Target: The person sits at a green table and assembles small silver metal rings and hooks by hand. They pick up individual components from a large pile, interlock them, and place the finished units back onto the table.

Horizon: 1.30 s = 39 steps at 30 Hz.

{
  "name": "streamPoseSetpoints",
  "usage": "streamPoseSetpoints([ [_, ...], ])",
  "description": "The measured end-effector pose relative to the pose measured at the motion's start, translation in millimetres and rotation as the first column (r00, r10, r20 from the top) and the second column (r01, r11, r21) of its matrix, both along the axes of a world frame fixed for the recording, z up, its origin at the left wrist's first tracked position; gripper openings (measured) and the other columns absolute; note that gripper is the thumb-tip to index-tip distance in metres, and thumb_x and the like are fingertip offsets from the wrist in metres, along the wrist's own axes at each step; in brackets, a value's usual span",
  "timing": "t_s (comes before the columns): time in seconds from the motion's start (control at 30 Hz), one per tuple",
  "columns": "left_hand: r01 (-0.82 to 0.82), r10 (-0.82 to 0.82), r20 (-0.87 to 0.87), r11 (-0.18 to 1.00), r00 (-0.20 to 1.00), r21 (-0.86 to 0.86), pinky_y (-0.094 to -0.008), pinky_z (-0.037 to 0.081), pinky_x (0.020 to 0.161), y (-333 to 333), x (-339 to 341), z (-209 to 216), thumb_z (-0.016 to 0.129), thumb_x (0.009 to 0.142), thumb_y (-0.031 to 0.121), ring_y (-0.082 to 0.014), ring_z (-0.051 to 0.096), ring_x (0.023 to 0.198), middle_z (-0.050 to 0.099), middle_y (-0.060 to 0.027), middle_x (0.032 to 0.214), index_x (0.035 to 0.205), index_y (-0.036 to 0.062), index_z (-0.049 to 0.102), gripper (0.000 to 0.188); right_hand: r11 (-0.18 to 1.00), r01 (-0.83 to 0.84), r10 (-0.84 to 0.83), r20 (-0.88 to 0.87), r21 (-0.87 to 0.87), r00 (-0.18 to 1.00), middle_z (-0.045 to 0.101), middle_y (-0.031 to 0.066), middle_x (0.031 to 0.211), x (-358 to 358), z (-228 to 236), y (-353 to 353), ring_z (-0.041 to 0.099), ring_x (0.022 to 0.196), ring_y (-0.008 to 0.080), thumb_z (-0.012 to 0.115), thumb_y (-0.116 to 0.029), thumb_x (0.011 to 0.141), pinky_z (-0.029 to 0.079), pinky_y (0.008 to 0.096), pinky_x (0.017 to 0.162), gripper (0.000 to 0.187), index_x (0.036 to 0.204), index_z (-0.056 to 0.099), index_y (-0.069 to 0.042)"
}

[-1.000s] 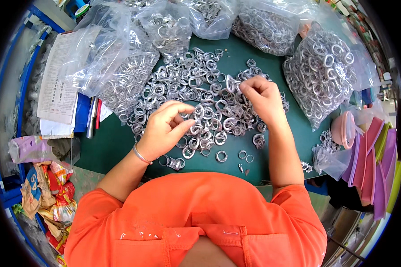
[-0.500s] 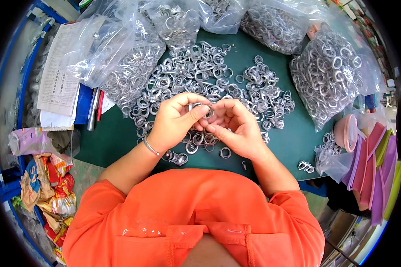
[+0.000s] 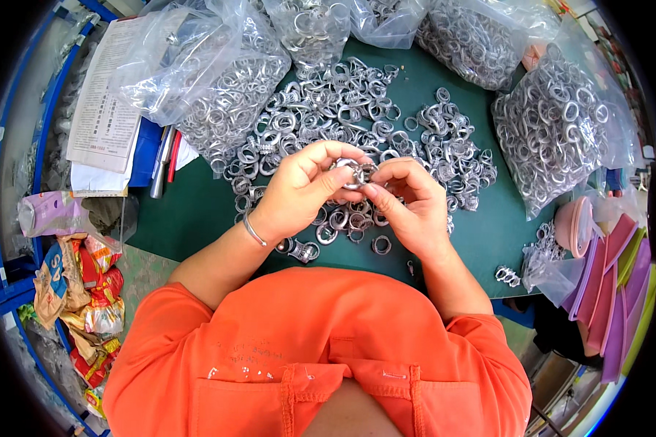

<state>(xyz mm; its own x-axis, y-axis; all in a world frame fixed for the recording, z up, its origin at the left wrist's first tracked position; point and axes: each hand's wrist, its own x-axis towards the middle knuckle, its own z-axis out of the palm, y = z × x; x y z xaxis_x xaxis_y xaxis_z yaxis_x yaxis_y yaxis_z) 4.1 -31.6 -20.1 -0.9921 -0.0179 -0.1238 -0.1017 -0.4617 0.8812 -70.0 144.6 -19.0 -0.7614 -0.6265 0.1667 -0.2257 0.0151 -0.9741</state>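
Between my two hands, above a pile of loose rings, is a shiny silver metal ring [image 3: 358,175]; whether a second ring is joined to it I cannot make out. My left hand [image 3: 305,183] pinches its left side between thumb and forefinger. From the right, the fingertips and thumb of my right hand [image 3: 412,202] close on its other side. Below and behind my hands spreads the pile of silver rings [image 3: 321,109], some with ridged or spiral parts. One single ring [image 3: 380,245] lies apart on the green tabletop [image 3: 189,226], near its front edge.
Clear plastic bags of rings [image 3: 550,120] line the far side. At left are printed sheets [image 3: 106,95], a red pen [image 3: 174,156] and a blue rack [image 3: 40,146]. A pink cup [image 3: 570,227], a small bag [image 3: 550,273] and coloured plastic strips [image 3: 608,291] are at right.
The whole view has shifted, so the bench sits farther right. My right fingers have changed from a loose curl to a pinch on the ring, which now shows more plainly.
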Motion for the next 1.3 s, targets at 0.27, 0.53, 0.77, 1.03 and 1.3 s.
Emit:
streamPoseSetpoints([
  [0.27, -0.035, 0.030, -0.166, 0.999, 0.986, -0.025, -0.0305, 0.051, 0.091, 4.1, 3.2, -1.1, 0.054, 0.089, -0.006, -0.0180, 0.059, 0.106, 0.057, -0.0132, 0.121, 0.119, -0.0030, 0.049, 0.030, 0.981, 0.045, -0.012, 0.173, -0.188, 0.985, 0.059, 0.0047, 0.097, 8.2, 9.2, -2.6, 0.057, 0.087, 0.0103, 0.064, 0.007, 0.080, 0.047, 0.0248, 0.077, 0.031, 0.108, 0.054, 0.000],
  [0.53, -0.078, 0.015, -0.315, 0.979, 0.949, -0.188, -0.0353, 0.050, 0.093, 6.4, 9.3, -0.2, 0.055, 0.086, -0.012, -0.0237, 0.057, 0.112, 0.054, -0.0192, 0.125, 0.124, -0.0028, 0.044, 0.041, 0.943, -0.011, 0.156, 0.415, -0.332, 0.896, 0.060, 0.0060, 0.100, 13.0, 8.1, 1.9, 0.058, 0.091, 0.0118, 0.063, 0.007, 0.083, 0.049, 0.0258, 0.082, 0.024, 0.105, 0.056, 0.001],
  [0.77, -0.070, 0.034, -0.327, 0.993, 0.944, -0.100, -0.0324, 0.051, 0.091, 7.3, 10.8, -2.8, 0.057, 0.084, -0.013, -0.0201, 0.059, 0.108, 0.056, -0.0145, 0.121, 0.124, -0.0014, 0.047, 0.043, 0.883, -0.036, 0.237, 0.379, -0.468, 0.895, 0.061, 0.0087, 0.101, 9.0, -11.2, 1.3, 0.061, 0.095, 0.0158, 0.059, 0.012, 0.083, 0.050, 0.0290, 0.085, 0.022, 0.103, 0.057, 0.002],
  [1.03, -0.249, 0.013, -0.446, 0.843, 0.895, -0.476, -0.0317, 0.052, 0.086, 2.7, 14.5, 0.8, 0.071, 0.075, -0.007, -0.0218, 0.063, 0.101, 0.063, -0.0131, 0.109, 0.109, -0.0005, 0.061, 0.036, 0.886, -0.079, 0.265, 0.360, -0.457, 0.895, 0.054, 0.0131, 0.105, 10.9, -8.1, 4.4, 0.058, 0.095, 0.0189, 0.058, 0.010, 0.082, 0.052, 0.0318, 0.080, 0.020, 0.101, 0.059, 0.004],
  [1.3, -0.551, 0.071, -0.546, 0.129, 0.835, -0.825, -0.0326, 0.047, 0.075, -39.1, 10.1, 4.8, 0.075, 0.071, 0.007, -0.0263, 0.059, 0.089, 0.062, -0.0096, 0.094, 0.093, 0.0042, 0.066, 0.024, 0.981, 0.135, -0.046, -0.512, 0.139, 0.858, 0.065, 0.0102, 0.082, -29.7, 18.9, 12.1, 0.061, 0.069, 0.0202, 0.069, 0.001, 0.077, 0.049, 0.0293, 0.064, 0.006, 0.080, 0.064, 0.000],
])
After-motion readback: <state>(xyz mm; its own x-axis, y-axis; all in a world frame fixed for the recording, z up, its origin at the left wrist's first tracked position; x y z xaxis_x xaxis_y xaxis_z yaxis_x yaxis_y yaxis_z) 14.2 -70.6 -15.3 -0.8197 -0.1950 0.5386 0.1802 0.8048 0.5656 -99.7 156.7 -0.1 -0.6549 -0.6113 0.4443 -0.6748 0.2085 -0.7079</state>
